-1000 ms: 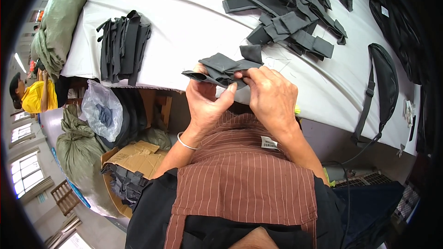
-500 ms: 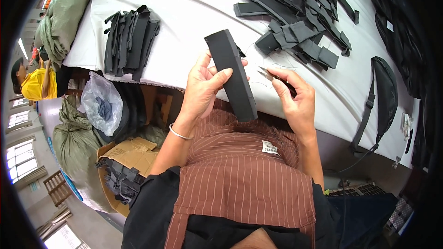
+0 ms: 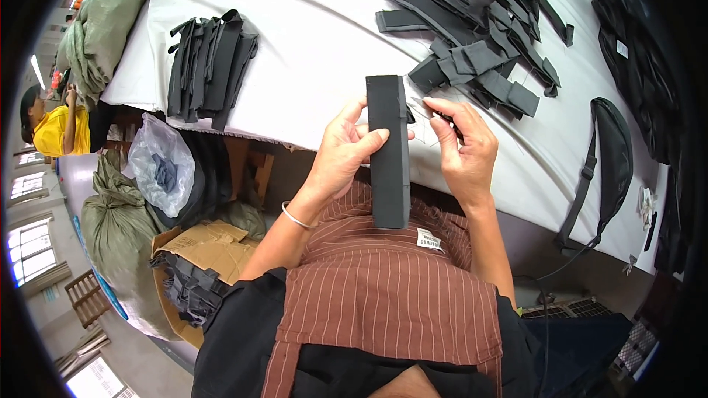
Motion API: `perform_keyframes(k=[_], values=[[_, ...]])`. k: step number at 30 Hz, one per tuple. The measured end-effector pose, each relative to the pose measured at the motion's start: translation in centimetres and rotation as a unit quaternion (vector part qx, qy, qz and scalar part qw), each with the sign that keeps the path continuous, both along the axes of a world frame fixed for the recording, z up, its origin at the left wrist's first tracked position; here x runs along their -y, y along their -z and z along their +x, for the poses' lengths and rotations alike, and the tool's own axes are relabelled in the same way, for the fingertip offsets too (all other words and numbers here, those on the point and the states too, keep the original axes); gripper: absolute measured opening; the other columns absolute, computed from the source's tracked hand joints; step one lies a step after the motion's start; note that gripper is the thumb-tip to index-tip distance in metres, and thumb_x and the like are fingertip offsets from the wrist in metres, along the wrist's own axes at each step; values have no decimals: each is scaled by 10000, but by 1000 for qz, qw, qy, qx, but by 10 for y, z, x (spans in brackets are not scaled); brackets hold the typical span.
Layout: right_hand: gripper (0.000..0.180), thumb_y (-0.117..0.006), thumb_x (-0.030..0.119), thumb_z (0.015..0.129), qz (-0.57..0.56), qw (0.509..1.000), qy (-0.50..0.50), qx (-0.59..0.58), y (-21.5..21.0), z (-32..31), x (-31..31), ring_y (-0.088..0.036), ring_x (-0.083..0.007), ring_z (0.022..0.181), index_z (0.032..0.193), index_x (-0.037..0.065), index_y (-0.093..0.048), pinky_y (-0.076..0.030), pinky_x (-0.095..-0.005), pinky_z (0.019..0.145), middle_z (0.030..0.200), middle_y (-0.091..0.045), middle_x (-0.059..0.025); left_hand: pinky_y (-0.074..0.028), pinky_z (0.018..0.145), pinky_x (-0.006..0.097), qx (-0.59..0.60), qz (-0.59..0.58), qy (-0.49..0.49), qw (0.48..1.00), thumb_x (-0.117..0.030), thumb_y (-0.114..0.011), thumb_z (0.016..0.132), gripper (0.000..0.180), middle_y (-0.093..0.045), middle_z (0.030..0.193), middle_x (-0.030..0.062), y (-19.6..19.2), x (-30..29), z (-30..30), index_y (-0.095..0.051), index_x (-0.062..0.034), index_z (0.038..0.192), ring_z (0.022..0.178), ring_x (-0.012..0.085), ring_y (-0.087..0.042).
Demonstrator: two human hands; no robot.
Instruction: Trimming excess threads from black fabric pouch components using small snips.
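The left hand (image 3: 346, 149) is closed around a long black fabric strip (image 3: 389, 151), thumb on its front face and fingers wrapped behind, holding it upright over the near edge of the desk (image 3: 310, 44) and just above the person's striped apron. The right hand (image 3: 463, 149) sits just beside the strip's upper end, fingers pinched on something small and dark – perhaps a little cutter, though it is too small to tell – with fine loose threads trailing near it. Judging by how things lie, the work is partly through: a neat stack of dark strips (image 3: 210, 66) rests well apart on the left of the desk and looks like finished pieces, while a much larger, jumbled heap of black pieces (image 3: 479, 26) at the far right seems yet to be handled. So one strip is in hand, a modest batch looks done, and the greater share probably remains – a black waist bag (image 3: 612, 155) lies off to the right, untouched.
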State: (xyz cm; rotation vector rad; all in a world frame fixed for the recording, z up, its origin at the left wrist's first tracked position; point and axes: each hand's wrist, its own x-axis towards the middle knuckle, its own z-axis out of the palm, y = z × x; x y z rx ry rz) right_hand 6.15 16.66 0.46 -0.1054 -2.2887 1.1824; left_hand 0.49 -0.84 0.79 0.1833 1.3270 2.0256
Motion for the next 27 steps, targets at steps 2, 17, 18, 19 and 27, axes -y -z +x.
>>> perform_keyframes(k=[2,17,18,19,27], values=[[177,-677,65,787,28,1000,-10,-4,-3,-4,1,-577,-229,680,962,91,-686,-456,-329,605,777,-624,-41,-571,663,242,-25,-14,2,1000,-19,-544,911,509,-687,1004,190,5,-1,2,-348,-7,1380,787,130,-678],[174,-730,56,740,-219,969,-59,101,-13,-11,-4,-574,-105,698,900,35,-664,-471,-249,638,767,-615,-28,-566,791,280,-19,-46,77,996,42,-541,891,507,-663,1053,151,14,2,5,-398,20,1377,898,175,-674],[174,-730,56,740,-219,968,-60,102,-9,-9,-3,-574,-105,698,900,35,-664,-471,-249,638,767,-615,-28,-564,788,277,-28,-41,66,997,48,-543,889,460,-666,1045,141,19,2,6,-448,22,1338,890,167,-672],[174,-727,37,730,-184,973,-96,98,-2,-7,-3,-577,-108,687,892,30,-665,-471,-252,627,758,-615,-28,-562,784,274,-36,-37,56,997,54,-545,887,417,-668,1037,132,22,2,7,-498,23,1300,881,159,-671],[232,-643,-68,578,-10,987,-158,-13,22,21,10,-545,-222,528,774,55,-656,-406,-317,498,599,-538,-57,-529,712,238,65,-37,-4,997,48,-509,858,255,-670,923,82,32,6,6,-645,2,1069,777,99,-636]])
